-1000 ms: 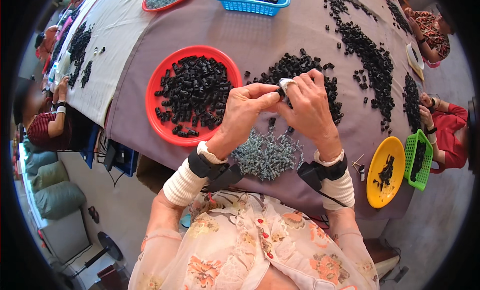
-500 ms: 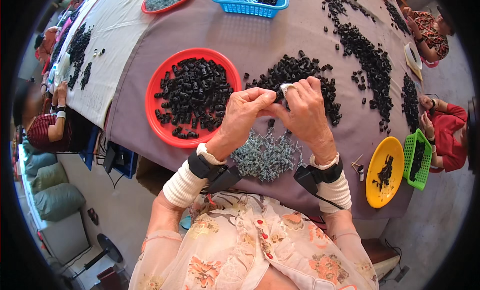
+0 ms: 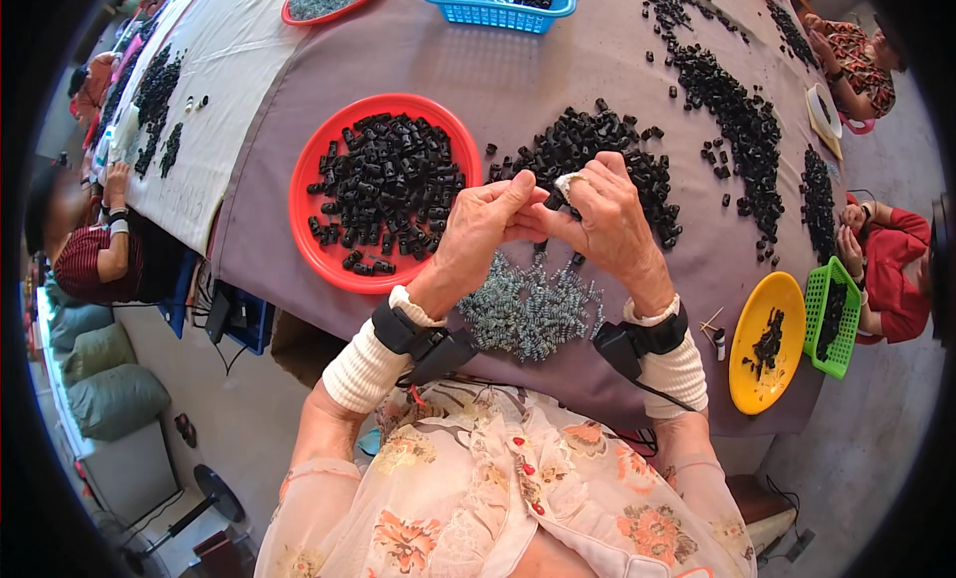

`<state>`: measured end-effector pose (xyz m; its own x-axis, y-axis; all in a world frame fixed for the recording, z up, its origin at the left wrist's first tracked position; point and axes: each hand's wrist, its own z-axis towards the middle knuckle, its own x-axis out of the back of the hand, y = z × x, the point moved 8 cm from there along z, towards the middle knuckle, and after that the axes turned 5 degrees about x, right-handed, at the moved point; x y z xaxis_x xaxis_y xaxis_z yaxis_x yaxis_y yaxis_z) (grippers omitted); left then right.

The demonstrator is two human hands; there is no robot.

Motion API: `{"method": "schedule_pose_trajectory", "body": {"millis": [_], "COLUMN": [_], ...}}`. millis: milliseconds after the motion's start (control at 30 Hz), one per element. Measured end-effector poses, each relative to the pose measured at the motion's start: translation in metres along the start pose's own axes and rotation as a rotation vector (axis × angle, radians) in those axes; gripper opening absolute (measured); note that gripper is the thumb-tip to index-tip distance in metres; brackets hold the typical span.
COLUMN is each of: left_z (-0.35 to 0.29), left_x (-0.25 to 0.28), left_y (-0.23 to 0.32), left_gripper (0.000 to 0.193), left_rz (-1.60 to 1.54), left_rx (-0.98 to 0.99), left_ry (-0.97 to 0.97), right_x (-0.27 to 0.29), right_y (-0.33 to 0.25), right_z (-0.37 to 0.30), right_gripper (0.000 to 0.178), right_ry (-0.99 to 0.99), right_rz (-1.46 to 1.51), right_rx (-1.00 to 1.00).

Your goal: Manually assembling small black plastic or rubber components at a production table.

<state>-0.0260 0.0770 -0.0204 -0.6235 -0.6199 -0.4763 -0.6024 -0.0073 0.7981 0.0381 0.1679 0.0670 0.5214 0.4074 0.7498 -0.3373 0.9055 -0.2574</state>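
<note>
Head view: the thumb of the left hand (image 3: 473,225) has lifted slightly beside the right hand (image 3: 614,225), suggesting adjustment mid-handwork. Fingers meet, any grip hidden; springs (image 3: 533,309) lie toward the table's (image 3: 339,50) near edge, black pieces (image 3: 595,135) farther in.

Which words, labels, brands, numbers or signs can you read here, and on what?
No text is legible.
Pale cloth at left: faint marks, too blurred to read.
Black parts in the red tray: any lettering too small to read.
Small white tube beside the yellow plate: too small to tell.
</note>
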Motion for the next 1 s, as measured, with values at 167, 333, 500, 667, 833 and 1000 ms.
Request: {"method": "schedule_pose_trajectory", "body": {"millis": [167, 333, 500, 667, 833, 1000], "left_z": [-0.001, -0.001, -0.001, -0.007, -0.026, -0.029], "left_x": [-0.010, -0.013, -0.002, 0.048, 0.104, 0.094], "left_y": [0.002, 0.005, 0.009, 0.020, 0.025, 0.019], "left_gripper": [0.031, 0.026, 0.026, 0.028, 0.036, 0.032], "left_rz": [0.089, 0.138, 0.064, -0.140, -0.225, -0.184], "left_rx": [0.018, 0.049, -0.009, -0.137, -0.215, -0.177], "left_ry": [-0.060, -0.102, -0.074, 0.184, 0.399, 0.368], "right_x": [-0.005, -0.008, -0.006, 0.002, -0.025, -0.051], "right_y": [0.003, 0.005, 0.013, 0.040, 0.038, 0.011], "right_z": [0.002, 0.007, 0.014, -0.004, -0.036, -0.041], "right_gripper": [0.023, 0.023, 0.029, 0.025, 0.016, 0.009], "right_ry": [-0.011, -0.043, -0.095, -0.071, -0.205, -0.386], "right_rz": [0.033, 0.039, 0.042, -0.023, -0.026, -0.011], "right_rx": [0.046, 0.072, -0.003, -0.184, -0.196, -0.101]}}
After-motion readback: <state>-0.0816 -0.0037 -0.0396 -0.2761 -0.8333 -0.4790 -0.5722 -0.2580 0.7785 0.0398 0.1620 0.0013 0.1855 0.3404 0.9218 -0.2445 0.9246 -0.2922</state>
